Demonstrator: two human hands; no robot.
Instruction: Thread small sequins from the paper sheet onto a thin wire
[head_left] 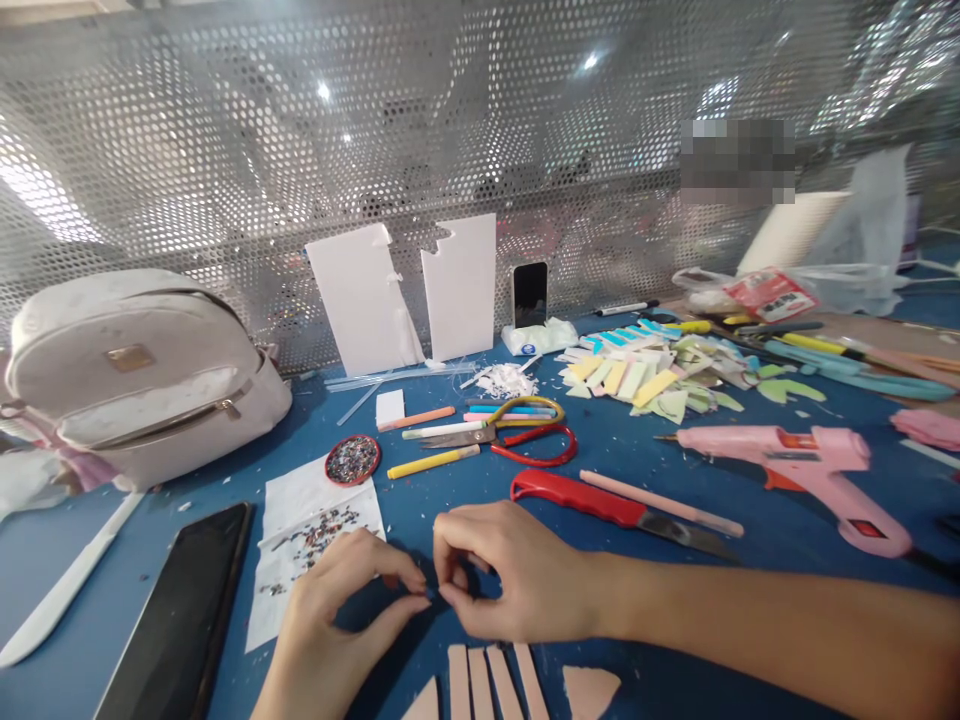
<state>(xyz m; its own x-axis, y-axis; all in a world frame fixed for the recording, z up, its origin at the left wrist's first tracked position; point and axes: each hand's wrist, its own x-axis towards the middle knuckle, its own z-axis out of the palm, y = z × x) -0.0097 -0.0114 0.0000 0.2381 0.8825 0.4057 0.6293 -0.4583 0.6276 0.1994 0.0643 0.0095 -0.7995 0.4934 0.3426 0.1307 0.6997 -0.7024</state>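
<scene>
My left hand reaches in from the bottom edge, thumb and forefinger tips drawn together in a pinch. Close beside it, my right hand is curled, its thumb and forefinger also closed. Any piece between the fingertips is too small to name. Under and behind the left hand lies a white paper sheet scattered with tiny dark and coloured bits. A red-rimmed round dish of similar bits rests on its far edge. Flat pink strips and a pink cut piece lie below the hands.
Beyond my right hand lie a red box cutter, scissors, markers and a pink glue gun. A phone and white backpack are at left. White boards lean on a perforated metal screen; paper scraps are heaped right.
</scene>
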